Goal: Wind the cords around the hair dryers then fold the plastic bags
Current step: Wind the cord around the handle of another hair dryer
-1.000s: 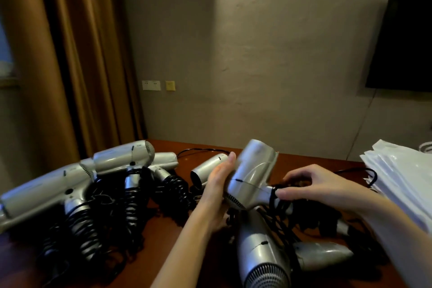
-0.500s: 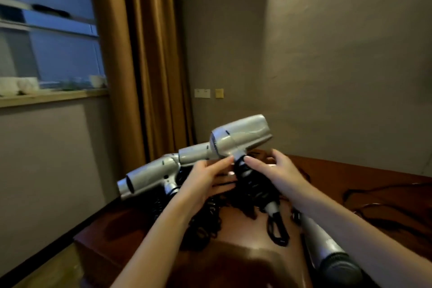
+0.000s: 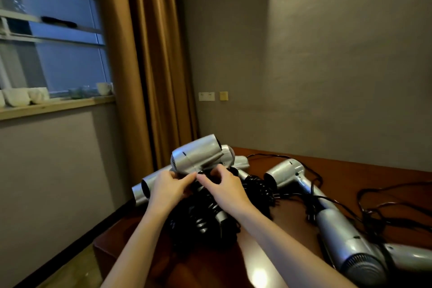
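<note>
Holding a silver hair dryer (image 3: 196, 156) up over the table (image 3: 364, 175), the person uses both hands. The left hand (image 3: 168, 187) is just under the dryer's round body, with its fingers curled up against it and the thumb touching the bottom edge. The right hand (image 3: 225, 186) is right beside it, and its fingers pinch the black cord (image 3: 205, 196) wound round the handle. The two hands almost touch each other at the fingertips.

Under the hands sits a dark heap of wound cords (image 3: 201, 224), with more silver dryers (image 3: 149, 186) poking out on the left side of it. Another dryer (image 3: 288, 176) lies to the right on the brown table, well apart from the hands, and its loose cord (image 3: 383, 203) trails across the wood. A big dryer (image 3: 350, 250) lies near the bottom right corner, close to the person's right arm.

Behind the table hangs a brown curtain (image 3: 145, 58). A window (image 3: 51, 37) is to the left of it, and some white cups (image 3: 22, 97) stand on the sill. The wall (image 3: 304, 65) is grey, with small sockets (image 3: 206, 96) low down on it.
</note>
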`<state>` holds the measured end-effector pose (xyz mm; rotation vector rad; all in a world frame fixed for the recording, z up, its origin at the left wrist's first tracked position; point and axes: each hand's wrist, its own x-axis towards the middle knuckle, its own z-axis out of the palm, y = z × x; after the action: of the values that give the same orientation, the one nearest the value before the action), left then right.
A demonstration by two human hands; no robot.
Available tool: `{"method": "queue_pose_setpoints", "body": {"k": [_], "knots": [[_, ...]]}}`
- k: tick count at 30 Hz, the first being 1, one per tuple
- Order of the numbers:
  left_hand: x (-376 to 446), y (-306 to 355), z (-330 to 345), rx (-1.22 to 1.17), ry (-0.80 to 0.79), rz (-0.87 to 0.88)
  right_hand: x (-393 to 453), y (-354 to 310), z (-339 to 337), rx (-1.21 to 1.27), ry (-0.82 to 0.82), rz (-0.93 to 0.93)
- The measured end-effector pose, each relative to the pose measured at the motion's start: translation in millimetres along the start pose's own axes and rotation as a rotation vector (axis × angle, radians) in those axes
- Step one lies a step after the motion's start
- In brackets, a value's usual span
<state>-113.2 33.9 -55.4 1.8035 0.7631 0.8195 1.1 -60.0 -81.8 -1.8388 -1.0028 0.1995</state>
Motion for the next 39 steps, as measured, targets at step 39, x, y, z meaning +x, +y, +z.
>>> {"method": "queue_pose_setpoints", "body": {"k": [39], "knots": [[-65, 28, 223, -0.24, -0.469, -0.139, -139, 126, -285, -0.941, -0.299, 0.154]]}}
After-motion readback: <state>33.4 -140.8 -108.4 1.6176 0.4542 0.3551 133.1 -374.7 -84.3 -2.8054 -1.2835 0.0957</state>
